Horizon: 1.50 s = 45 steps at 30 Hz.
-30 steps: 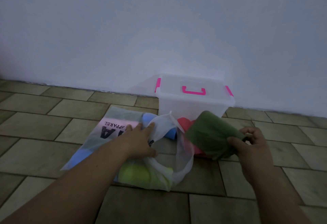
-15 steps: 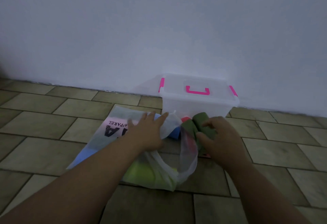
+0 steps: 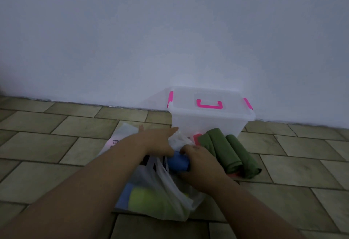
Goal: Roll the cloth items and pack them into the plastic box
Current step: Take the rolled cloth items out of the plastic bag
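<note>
Gripping a blue cloth roll [image 3: 176, 163] in the right hand [image 3: 203, 165] beside the plastic bag [image 3: 166, 189]; resting the left hand [image 3: 156, 141], fingers straight, on it. Lying before the closed plastic box [image 3: 207, 122]: green cloth rolls [image 3: 224, 150].

A translucent plastic box with pink clips and handle [image 3: 207, 123] stands lidded by the wall. Just in front of it, two dark green cloth rolls [image 3: 221, 150] lie side by side over a red cloth [image 3: 197, 137]. The right hand [image 3: 204, 167] grips a blue cloth roll [image 3: 177, 163], and a yellow-green cloth roll [image 3: 147, 199] lies inside a white plastic bag [image 3: 170, 191].
</note>
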Available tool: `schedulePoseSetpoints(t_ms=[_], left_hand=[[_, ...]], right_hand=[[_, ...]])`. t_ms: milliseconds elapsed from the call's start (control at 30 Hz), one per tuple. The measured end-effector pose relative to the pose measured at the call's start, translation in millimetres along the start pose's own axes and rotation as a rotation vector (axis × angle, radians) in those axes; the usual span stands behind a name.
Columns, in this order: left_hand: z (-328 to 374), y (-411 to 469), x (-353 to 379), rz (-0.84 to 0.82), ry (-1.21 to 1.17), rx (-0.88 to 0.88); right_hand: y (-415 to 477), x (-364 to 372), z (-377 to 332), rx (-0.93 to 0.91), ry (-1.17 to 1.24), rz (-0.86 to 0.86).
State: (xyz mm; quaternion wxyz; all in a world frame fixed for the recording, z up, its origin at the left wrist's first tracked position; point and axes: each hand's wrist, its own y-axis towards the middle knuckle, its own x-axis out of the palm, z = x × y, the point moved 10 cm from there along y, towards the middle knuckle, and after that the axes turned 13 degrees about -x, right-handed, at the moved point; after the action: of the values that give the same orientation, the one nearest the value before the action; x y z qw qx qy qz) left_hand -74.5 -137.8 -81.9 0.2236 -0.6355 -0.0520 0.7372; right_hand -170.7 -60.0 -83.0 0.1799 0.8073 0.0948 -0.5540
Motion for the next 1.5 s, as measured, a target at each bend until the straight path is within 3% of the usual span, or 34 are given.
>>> schedulePoseSetpoints(t_ms=[133, 333, 400, 500, 567, 633, 767, 900, 1000, 1067, 1200, 1367, 1500], left_hand=[[-3.7, -19.2, 11.0, 0.009, 0.054, 0.034], [-29.3, -39.9, 35.6, 0.013, 0.088, 0.040], [-31.2, -41.6, 39.4, 0.017, 0.083, 0.034], [-30.5, -42.7, 40.7, 0.029, 0.093, 0.023], [-29.9, -44.1, 41.8, 0.018, 0.106, 0.011], [-28.9, -47.3, 42.9, -0.006, 0.125, -0.003], [-30.3, -57.2, 43.9, -0.058, 0.137, -0.021], [-35.4, -69.7, 44.0, -0.080, 0.096, -0.013], [-38.3, -73.8, 50.1, -0.070, 0.103, -0.019], [-37.2, -72.7, 52.8, -0.063, 0.120, -0.027], [-31.6, -72.0, 50.1, -0.089, 0.125, -0.023], [-31.4, -86.1, 62.1, -0.095, 0.171, -0.005], [-29.4, -90.6, 66.0, -0.066, 0.150, -0.022]], right_hand=[[9.5, 0.8, -2.5, 0.037, -0.032, 0.064], [-34.0, -49.2, 12.9, 0.115, 0.280, 0.199], [-64.0, -82.5, 32.1, 0.193, 0.335, 0.338], [-111.9, -123.5, 77.9, 0.344, 0.497, 0.679], [-137.9, -135.3, 100.5, 0.439, 0.454, 0.883], [-144.8, -126.8, 109.2, 0.526, 0.341, 0.931], [-115.3, -84.4, 104.6, 0.482, 0.123, 0.677], [-101.7, -74.6, 108.8, 0.498, 0.060, 0.422], [-99.6, -101.0, 82.9, 0.421, -0.022, 0.497], [-85.1, -106.2, 37.3, 0.248, 0.069, 0.521], [-53.3, -36.8, -45.5, 0.017, 0.267, 0.015], [-65.3, 10.0, -42.1, 0.124, 0.333, -0.338], [-61.6, 30.3, -57.5, 0.047, 0.332, -0.375]])
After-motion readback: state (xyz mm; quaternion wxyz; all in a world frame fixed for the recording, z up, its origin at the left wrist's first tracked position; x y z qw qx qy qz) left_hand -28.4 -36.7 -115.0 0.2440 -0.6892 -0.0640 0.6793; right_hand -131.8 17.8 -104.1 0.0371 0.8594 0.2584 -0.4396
